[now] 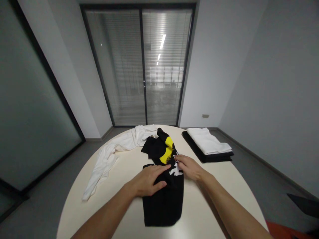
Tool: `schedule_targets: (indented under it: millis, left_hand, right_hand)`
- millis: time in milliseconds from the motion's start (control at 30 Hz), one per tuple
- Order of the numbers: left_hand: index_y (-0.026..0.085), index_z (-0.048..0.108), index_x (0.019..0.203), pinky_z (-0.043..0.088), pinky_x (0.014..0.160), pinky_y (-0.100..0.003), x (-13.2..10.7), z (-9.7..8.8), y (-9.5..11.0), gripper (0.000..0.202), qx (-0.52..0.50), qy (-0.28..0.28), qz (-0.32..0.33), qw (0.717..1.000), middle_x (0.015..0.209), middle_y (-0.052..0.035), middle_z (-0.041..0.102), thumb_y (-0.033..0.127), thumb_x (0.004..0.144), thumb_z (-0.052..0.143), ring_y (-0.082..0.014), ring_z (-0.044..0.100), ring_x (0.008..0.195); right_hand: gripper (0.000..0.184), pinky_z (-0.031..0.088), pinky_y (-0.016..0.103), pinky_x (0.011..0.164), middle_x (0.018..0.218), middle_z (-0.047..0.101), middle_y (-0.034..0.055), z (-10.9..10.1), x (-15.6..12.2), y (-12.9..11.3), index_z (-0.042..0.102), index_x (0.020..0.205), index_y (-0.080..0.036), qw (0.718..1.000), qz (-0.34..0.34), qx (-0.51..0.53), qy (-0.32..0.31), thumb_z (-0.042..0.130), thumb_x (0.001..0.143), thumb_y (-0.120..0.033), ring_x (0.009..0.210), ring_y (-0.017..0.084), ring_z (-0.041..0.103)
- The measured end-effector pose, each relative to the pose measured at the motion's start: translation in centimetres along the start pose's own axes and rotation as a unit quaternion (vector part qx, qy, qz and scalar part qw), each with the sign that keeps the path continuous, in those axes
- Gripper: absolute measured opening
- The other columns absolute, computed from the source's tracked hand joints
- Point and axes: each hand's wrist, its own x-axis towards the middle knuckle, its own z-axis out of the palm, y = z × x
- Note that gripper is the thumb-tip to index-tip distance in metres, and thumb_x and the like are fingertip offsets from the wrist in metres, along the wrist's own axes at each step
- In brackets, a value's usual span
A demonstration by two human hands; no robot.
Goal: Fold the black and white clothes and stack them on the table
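Note:
A black shirt (163,209) with a yellow and white print lies in front of me on the table, its near part in a narrow, neat strip and its far end bunched up. My left hand (152,179) rests flat on the strip's left side, thumb and fingers spread over the cloth. At the right edge, beside the white print, my right hand (188,166) has its fingers closed on the shirt's fabric. The fingertips of that hand are partly lost against the print.
A crumpled white garment (124,141) stretches along the left and back of the round table (196,212). Toward the back right sits a stack with a folded white garment (209,141) over folded black cloth (216,158). An orange-red object (286,230) shows at the lower right.

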Motion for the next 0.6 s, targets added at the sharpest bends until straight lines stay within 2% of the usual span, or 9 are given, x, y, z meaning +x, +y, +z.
schedule_targets:
  millis: [100,167,200,233,300,367,400,500,600]
  left_hand:
    - [0.026,0.047,0.147,0.051,0.090,-0.035,0.3,0.3,0.5,0.047,-0.073,-0.007,-0.022,0.997,0.121,-0.0079,0.071,0.042,0.104,0.038,-0.0221,0.069,0.101]
    - [0.024,0.050,0.143,0.053,0.073,-0.028,0.7,0.7,0.5,0.046,-0.130,-0.005,-0.061,0.990,0.101,-0.0047,0.074,0.041,0.106,0.030,-0.0163,0.069,0.075]
    - [0.024,0.052,0.141,0.053,0.069,-0.027,0.9,1.0,0.2,0.044,-0.136,0.008,-0.082,0.987,0.097,-0.0036,0.075,0.040,0.105,0.030,-0.0154,0.069,0.071]
    - [0.023,0.053,0.139,0.054,0.072,-0.028,1.0,1.3,-0.2,0.043,-0.120,0.032,-0.099,0.987,0.099,-0.0039,0.075,0.040,0.105,0.034,-0.0161,0.069,0.075]
    - [0.023,0.054,0.138,0.053,0.092,-0.035,1.1,1.9,-1.5,0.041,-0.033,0.098,-0.121,0.987,0.120,-0.0076,0.071,0.038,0.101,0.044,-0.0216,0.068,0.104]
    - [0.020,0.050,0.144,0.040,0.112,-0.046,0.9,2.6,-3.2,0.049,0.065,0.147,-0.128,0.979,0.145,-0.0133,0.055,0.039,0.098,0.050,-0.0292,0.050,0.134]
    - [0.019,0.047,0.146,0.035,0.115,-0.051,0.8,2.8,-4.0,0.053,0.099,0.151,-0.139,0.974,0.150,-0.0156,0.049,0.040,0.098,0.051,-0.0325,0.044,0.140]
    - [0.015,0.037,0.152,0.037,0.113,-0.052,0.4,3.2,-5.6,0.062,0.138,0.138,-0.144,0.970,0.148,-0.0193,0.050,0.041,0.098,0.050,-0.0337,0.047,0.136]
    - [0.014,0.033,0.154,0.044,0.106,-0.047,0.3,3.0,-5.9,0.063,0.147,0.141,-0.146,0.968,0.132,-0.0178,0.061,0.038,0.098,0.051,-0.0303,0.058,0.123]
  right_hand:
    - [0.043,0.045,0.035,0.094,0.108,0.071,0.0089,-0.8,-0.3,0.0,0.071,0.101,-0.020,1.000,0.014,0.015,-0.013,0.028,0.096,-0.023,0.103,0.023,0.062]
    - [0.048,0.047,0.034,0.088,0.100,0.072,0.0071,-1.2,-0.4,-0.1,0.071,0.100,-0.020,0.998,0.037,0.034,-0.027,0.023,0.099,-0.025,0.096,0.022,0.064]
    - [0.048,0.047,0.033,0.083,0.095,0.072,0.0062,-1.2,-0.3,-0.2,0.071,0.100,-0.021,0.997,0.056,0.037,-0.028,0.024,0.100,-0.029,0.091,0.022,0.065]
    - [0.047,0.047,0.032,0.079,0.091,0.072,0.0056,-1.2,-0.3,-0.5,0.071,0.102,-0.021,0.996,0.078,0.031,-0.025,0.026,0.101,-0.036,0.086,0.022,0.065]
    - [0.050,0.046,0.031,0.075,0.088,0.073,0.0062,-0.9,-0.1,-1.3,0.071,0.111,-0.022,0.993,0.116,-0.015,-0.005,0.035,0.100,-0.055,0.082,0.023,0.067]
    - [0.063,0.046,0.033,0.076,0.091,0.075,0.0097,-0.4,0.1,-2.1,0.070,0.119,-0.022,0.988,0.130,-0.087,0.009,0.043,0.092,-0.071,0.084,0.026,0.069]
    - [0.069,0.046,0.035,0.079,0.094,0.075,0.0116,-0.1,0.2,-2.5,0.070,0.122,-0.022,0.984,0.129,-0.121,0.012,0.045,0.088,-0.076,0.087,0.028,0.069]
    - [0.068,0.046,0.038,0.084,0.098,0.076,0.0140,0.7,0.3,-3.1,0.072,0.118,-0.022,0.975,0.121,-0.186,0.017,0.054,0.083,-0.077,0.093,0.031,0.069]
    - [0.041,0.045,0.035,0.080,0.090,0.076,0.0109,1.1,0.4,-2.8,0.076,0.103,-0.024,0.978,0.107,-0.180,0.012,0.059,0.090,-0.060,0.090,0.029,0.069]
